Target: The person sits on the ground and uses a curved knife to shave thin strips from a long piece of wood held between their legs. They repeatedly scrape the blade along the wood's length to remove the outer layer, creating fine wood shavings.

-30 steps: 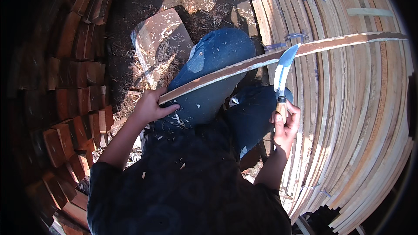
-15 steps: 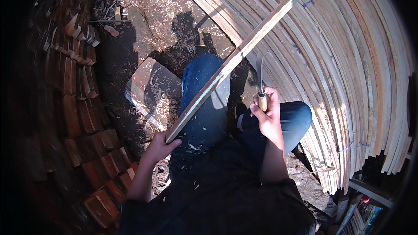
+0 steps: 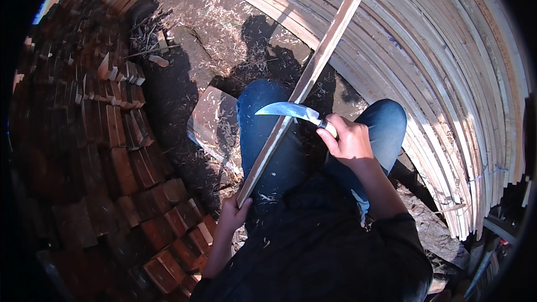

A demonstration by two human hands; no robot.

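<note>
A long thin wooden strip (image 3: pixel 326 50) slants from my lap up past the top edge of the picture, lying over my jeans (image 3: pixel 268 112). Its near end is gripped in my left hand (image 3: pixel 231 213), thumb along one side. My right hand (image 3: pixel 349 138) is closed round the light handle of a curved knife (image 3: pixel 288 110). The bright blade points left and crosses over the strip just above my thigh; whether it touches the wood I cannot tell.
Long bundled wooden strips (image 3: pixel 447 78) fill the right side, tied with blue bands. Stacked reddish-brown wood blocks (image 3: pixel 120 162) line the left. A flat slab (image 3: pixel 215 117) with shavings lies beyond my left hand, and shavings litter the ground (image 3: pixel 212 39).
The knife has swung left from upright beside my right knee to across the strip. The strip now stands steeper in view, and the whole view has shifted.
</note>
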